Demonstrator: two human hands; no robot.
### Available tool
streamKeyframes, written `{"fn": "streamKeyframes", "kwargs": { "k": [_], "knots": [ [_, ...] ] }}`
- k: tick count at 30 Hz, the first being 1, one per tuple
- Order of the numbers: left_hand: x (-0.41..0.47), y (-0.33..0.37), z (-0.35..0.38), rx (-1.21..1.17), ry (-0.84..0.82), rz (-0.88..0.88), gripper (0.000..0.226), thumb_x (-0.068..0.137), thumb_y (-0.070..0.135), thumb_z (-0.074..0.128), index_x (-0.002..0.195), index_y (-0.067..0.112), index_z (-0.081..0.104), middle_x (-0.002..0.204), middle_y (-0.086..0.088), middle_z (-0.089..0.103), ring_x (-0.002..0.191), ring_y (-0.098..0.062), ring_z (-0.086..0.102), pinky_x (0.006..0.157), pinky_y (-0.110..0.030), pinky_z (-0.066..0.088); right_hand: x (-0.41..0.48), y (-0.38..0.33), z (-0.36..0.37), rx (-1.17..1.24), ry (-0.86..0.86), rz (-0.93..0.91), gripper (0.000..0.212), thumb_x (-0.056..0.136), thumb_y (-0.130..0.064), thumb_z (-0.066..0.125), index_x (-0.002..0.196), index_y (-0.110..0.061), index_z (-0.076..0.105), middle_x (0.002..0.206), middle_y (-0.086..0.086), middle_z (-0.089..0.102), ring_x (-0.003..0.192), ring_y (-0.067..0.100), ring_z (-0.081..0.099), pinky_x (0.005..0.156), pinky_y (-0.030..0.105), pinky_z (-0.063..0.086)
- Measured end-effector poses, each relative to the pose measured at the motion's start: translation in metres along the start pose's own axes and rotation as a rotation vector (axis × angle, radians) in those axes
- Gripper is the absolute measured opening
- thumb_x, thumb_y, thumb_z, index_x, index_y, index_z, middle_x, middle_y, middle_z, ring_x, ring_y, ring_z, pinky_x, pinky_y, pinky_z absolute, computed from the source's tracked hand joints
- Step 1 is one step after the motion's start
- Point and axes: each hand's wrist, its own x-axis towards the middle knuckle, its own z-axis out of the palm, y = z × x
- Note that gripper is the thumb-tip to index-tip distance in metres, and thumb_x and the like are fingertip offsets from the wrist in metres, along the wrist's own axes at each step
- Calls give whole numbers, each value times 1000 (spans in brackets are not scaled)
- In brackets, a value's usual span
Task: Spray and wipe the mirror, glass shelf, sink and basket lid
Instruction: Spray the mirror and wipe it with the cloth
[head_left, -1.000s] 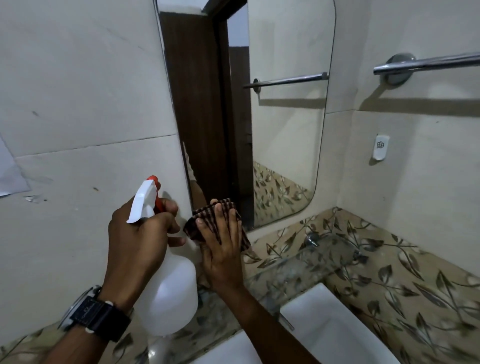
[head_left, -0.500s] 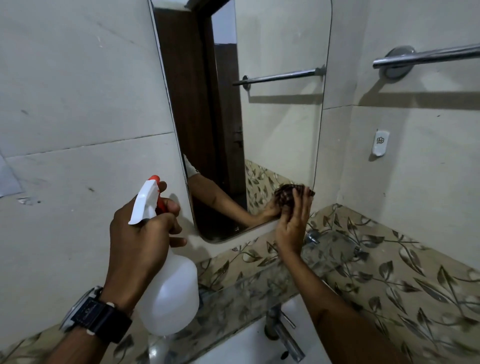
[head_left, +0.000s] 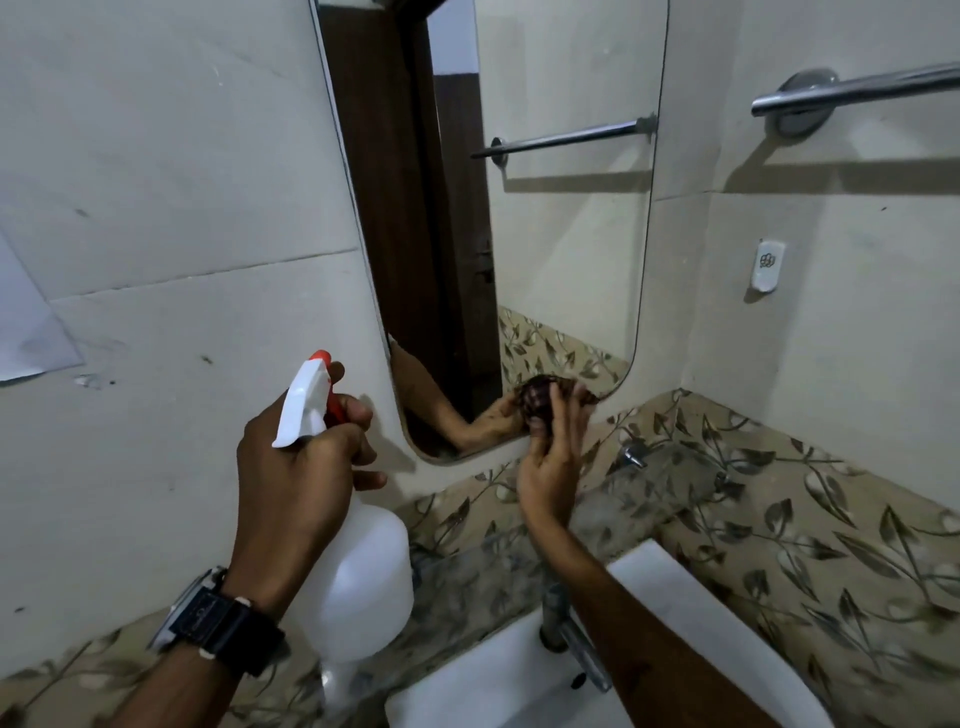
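Note:
The tall rounded mirror (head_left: 561, 218) hangs on the tiled wall ahead. My right hand (head_left: 553, 462) presses a dark checked cloth (head_left: 537, 405) against the mirror's lower right edge. My left hand (head_left: 298, 462), a black watch on its wrist, grips a white spray bottle (head_left: 358, 577) with a white and red trigger head, held upright left of the mirror. Below the mirror runs the glass shelf (head_left: 644, 499). The white sink (head_left: 691, 613) and its metal tap (head_left: 571, 644) lie beneath my right forearm. No basket lid is in view.
A chrome towel rail (head_left: 852, 93) is fixed high on the right wall, with a small white holder (head_left: 767, 266) below it. Leaf-patterned tiles (head_left: 810, 540) band the wall behind the shelf and sink. A sheet of paper (head_left: 26, 332) sticks to the left wall.
My right hand swept the cloth from the mirror's lower left corner across to its lower right edge. My left hand and the bottle stayed nearly still.

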Motion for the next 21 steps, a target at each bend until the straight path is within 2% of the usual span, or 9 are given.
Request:
{"fn": "streamKeyframes", "kwargs": {
  "k": [3,7,11,13,15,16,18,19,21],
  "knots": [
    [-5,2,-9,23,16,-8,61,81,-13,56,126,27,68,83,-4,71,74,-19,68,62,-46,65,-50,-28,25,78,-14,-39,49,106,-27,46,154,-33,40,169,0,22,159,26,12,123,60,23],
    [-14,6,-23,52,42,-10,61,81,-13,55,125,27,68,82,-4,70,66,-8,65,65,-47,66,-98,-67,44,190,-91,24,48,107,-31,44,153,-42,37,170,-8,17,159,18,6,128,49,16],
    [-22,8,-31,50,67,-29,63,81,-14,55,131,22,67,84,-5,69,75,-14,64,65,-46,65,-133,-88,58,182,-159,39,51,104,-30,50,152,-42,37,168,-7,22,159,15,8,129,38,13],
    [-26,10,-33,54,67,-31,63,81,-14,54,132,22,67,85,-5,70,79,-18,65,67,-48,66,-152,-96,53,204,-289,53,55,105,-29,55,152,-48,35,168,-14,20,158,11,7,130,35,13],
    [-29,11,-33,56,68,-32,62,81,-13,54,129,23,67,86,-7,71,78,-19,65,70,-52,66,-171,-106,40,278,-432,39,59,105,-28,58,153,-49,33,168,-18,19,158,8,8,129,35,16],
    [-30,11,-32,58,67,-30,62,81,-13,54,127,25,68,87,-8,71,77,-20,66,70,-54,66,-177,-112,31,324,-469,40,57,104,-36,58,153,-51,33,168,-18,21,158,8,10,128,38,20],
    [-33,12,-32,58,61,-31,62,80,-13,55,126,26,68,90,-12,72,78,-22,66,70,-55,66,-183,-128,11,490,-508,186,51,98,-57,55,147,-59,38,166,-20,26,156,7,18,126,42,27],
    [-35,12,-31,50,58,-36,62,81,-14,54,127,25,67,90,-13,71,78,-22,66,69,-53,67,-185,-132,1,544,-498,252,48,98,-56,56,144,-59,42,164,-21,31,155,5,22,125,43,29],
    [-39,10,-32,34,51,-54,63,81,-14,53,130,23,67,90,-11,70,74,-19,64,65,-49,66,-188,-136,-24,531,-416,282,45,104,-34,56,143,-54,48,158,-22,41,150,4,34,122,41,35]
  ]
}}
